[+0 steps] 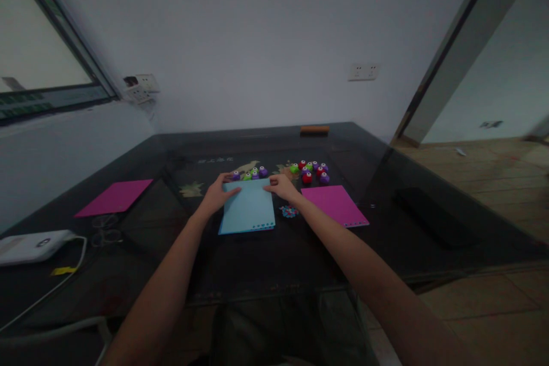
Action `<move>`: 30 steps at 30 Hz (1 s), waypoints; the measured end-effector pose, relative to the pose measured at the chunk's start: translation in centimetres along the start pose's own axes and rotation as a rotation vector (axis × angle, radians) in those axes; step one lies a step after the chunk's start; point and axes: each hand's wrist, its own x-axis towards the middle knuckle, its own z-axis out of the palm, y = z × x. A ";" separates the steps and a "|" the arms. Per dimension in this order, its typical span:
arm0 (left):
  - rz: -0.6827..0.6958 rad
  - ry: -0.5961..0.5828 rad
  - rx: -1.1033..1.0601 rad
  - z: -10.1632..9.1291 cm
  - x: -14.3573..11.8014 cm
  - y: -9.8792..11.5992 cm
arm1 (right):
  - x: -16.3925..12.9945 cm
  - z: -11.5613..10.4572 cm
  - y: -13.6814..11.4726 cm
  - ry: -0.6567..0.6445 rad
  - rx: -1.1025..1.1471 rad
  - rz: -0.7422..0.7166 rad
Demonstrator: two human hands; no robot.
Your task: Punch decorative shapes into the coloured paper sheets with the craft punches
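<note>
Fingers [229, 185] of your left hand [218, 194] and right hand [284, 187] lie spread, flat on the far edge of the blue sheet [249, 209], gripping nothing. You seem to be steadying it on the tabletop [266, 263]. Next it needs an even pull. Punches [309, 171] crowd behind the sheet, a pink sheet [337, 205] lies to its right; nearer you is room.

Two pink sheets [115, 197], one blue sheet [249, 209], two wall sockets [363, 71].
</note>
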 end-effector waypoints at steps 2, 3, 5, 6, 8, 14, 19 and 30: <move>-0.119 0.023 -0.175 -0.1 0.1 0.2 | 0.1 -0.5 -0.2 0.035 0.094 0.013; -0.160 0.000 -0.260 -0.2 0.1 0.3 | 0.2 -0.8 -0.3 0.058 0.136 0.016; -0.205 -0.082 -0.395 -0.2 0.0 0.6 | 0.3 -1.5 -0.3 0.106 0.214 0.024; -0.214 -0.123 -0.435 -0.1 -0.2 0.8 | 0.3 -1.8 -0.3 0.132 0.254 0.031; -0.225 -0.200 -0.457 0.0 -0.4 1.2 | 0.4 -2.4 -0.2 0.178 0.323 0.039; -0.196 -0.336 -0.345 0.3 -1.2 2.5 | 0.5 -3.2 -0.1 0.236 0.463 -0.015; -0.158 -0.215 -0.363 0.6 -1.7 3.8 | -0.3 -3.5 -1.1 0.101 0.400 0.040; -0.059 -0.294 -0.406 3.9 -3.9 7.4 | -7.7 -6.8 -2.8 0.031 0.242 0.161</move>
